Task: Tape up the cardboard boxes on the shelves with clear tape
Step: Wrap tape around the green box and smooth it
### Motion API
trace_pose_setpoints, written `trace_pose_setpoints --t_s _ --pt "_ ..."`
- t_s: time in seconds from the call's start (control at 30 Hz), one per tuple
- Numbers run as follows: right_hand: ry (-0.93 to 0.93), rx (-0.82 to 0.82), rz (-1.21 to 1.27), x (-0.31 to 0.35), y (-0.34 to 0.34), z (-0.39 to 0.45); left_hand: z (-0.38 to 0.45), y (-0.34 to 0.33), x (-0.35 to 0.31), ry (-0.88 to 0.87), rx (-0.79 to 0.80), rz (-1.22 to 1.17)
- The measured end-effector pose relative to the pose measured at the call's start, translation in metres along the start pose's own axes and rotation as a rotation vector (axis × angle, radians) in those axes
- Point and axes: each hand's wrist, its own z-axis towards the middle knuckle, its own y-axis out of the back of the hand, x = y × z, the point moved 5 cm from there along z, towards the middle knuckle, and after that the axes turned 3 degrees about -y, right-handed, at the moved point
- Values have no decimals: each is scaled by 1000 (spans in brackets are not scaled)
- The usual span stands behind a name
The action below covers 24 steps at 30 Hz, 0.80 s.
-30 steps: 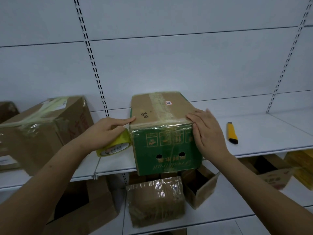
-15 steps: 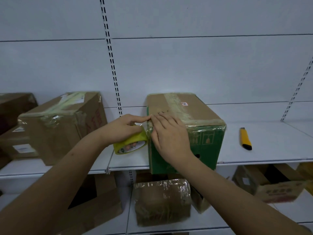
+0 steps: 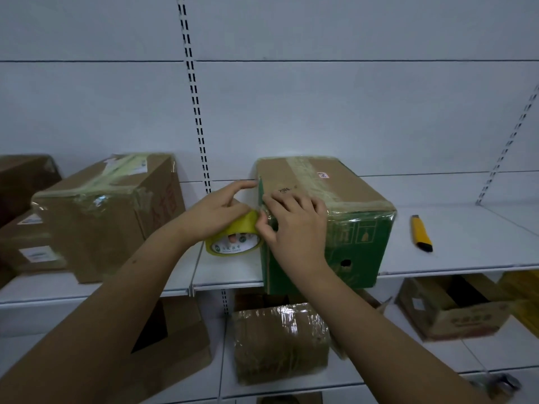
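The white metal shelf (image 3: pixel 466 243) runs across the middle of the frame. On it, at the centre, stands the brown-and-green cardboard box (image 3: pixel 358 246), its top already crossed by shiny clear tape. At the left of the frame sits a bigger brown cardboard box wrapped in tape (image 3: pixel 96 223).

The left hand (image 3: pixel 215 217) is curled around the yellowish roll of clear tape (image 3: pixel 233 237), just beside the left upper corner of the green box, with its forefinger stretched to the box edge. The right hand (image 3: pixel 294 225) lies with spread fingers on that same corner, pressing the tape end; it clamps nothing. A yellow utility knife (image 3: pixel 421 233) lies well apart, at the right of the frame.

The risk seems to be that the tape end lifts or wrinkles if the roll is pulled before the corner is pressed well, or that the box slides.

Compared with half a second ago, both hands have stayed at the corner, and the right fingers are spread wider over the top.
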Motion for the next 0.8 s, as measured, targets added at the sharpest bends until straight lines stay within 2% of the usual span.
trace_pose_setpoints --t_s 0.17,0.2,0.27,0.33,0.37,0.4,0.47,0.53,0.6,0.7,0.8 --pt "45 202 74 -6 11 1 0 -7 -7 -17 126 -29" --pt "28 200 107 -16 21 0 2 -10 -10 -19 134 -15" --pt "-90 15 74 -56 55 -2 7 -16 -16 -20 142 6" --pt "-361 -215 -70 -124 90 -14 10 -22 -19 -18 154 13" --pt "-526 -242 -153 -161 100 -24 11 -26 -22 -18 155 13" --pt "-660 -174 -211 -197 102 -36 12 -30 -25 -21 147 14" --pt "-773 134 -262 -254 88 -62 16 -40 -32 -18 125 -4" --pt "-726 482 -300 -290 67 -85 20 -52 -42 -8 127 -35" --pt "-642 710 -364 -314 50 -100 26 -63 -51 -3 149 -42" --pt "-544 885 -421 -339 24 -106 34 -76 -59 24 175 -67" --pt "-695 893 -247 -352 8 -95 42 -87 -64 32 189 -60"
